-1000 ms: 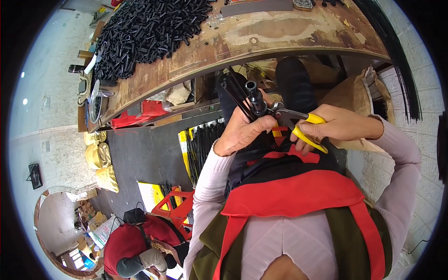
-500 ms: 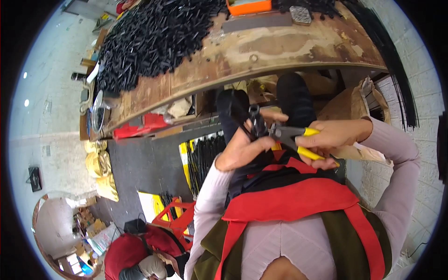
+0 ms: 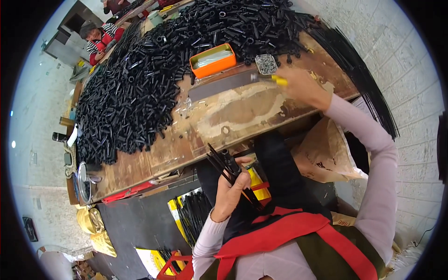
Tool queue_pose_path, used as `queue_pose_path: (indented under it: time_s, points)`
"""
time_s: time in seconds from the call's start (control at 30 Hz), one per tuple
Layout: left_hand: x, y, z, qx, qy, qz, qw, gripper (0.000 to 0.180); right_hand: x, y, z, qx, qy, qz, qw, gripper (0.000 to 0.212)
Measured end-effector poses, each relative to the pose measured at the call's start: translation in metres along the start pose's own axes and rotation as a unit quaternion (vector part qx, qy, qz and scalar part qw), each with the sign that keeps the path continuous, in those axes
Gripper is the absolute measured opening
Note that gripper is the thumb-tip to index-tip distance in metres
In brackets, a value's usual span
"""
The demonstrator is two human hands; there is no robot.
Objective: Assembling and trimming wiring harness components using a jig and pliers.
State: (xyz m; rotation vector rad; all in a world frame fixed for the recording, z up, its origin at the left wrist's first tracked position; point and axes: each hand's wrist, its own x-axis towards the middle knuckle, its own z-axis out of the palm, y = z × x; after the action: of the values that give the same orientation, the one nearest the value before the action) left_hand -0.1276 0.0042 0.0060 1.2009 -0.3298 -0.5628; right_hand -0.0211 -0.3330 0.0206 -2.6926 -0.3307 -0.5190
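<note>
Nearest, a wide red cloth apron band [image 3: 280, 229] runs well below the open, orange rectangular box [image 3: 214, 70]. Below the box, the left hand [image 3: 228, 193] is closed round a black tubular part [image 3: 230, 162] and several thin black rods [image 3: 215, 161]. A brown paper sack [image 3: 319, 151] stands to the box's lower right. On the scarred wooden worktop [image 3: 238, 112], a flat grey strip [image 3: 221, 87] lies just before the box, between it and the left hand. Right of the box, the right hand [image 3: 305, 86] curls round a yellow-handled tool [image 3: 280, 80], blurred and partly hidden, near a small square tray [image 3: 257, 65] of silvery bits. A heap of short black pieces [image 3: 130, 102] crowds the box's left and far sides. Farther left beyond the box is a co-worker in striped sleeves [image 3: 99, 44].
</note>
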Motion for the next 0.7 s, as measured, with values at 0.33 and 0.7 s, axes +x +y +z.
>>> queue_pose_path:
  time_s: [0.33,0.7]
  points:
    - [0.008,-0.002,-0.008,-0.031,0.072,-0.049,0.996,0.028,0.067,0.040,0.017,-0.139,-0.112,0.055,0.982,0.018]
    - [-0.023,0.010,0.014,0.006,0.053,-0.011,0.999,0.026,0.096,0.069,-0.001,0.400,-0.107,0.302,0.859,0.018]
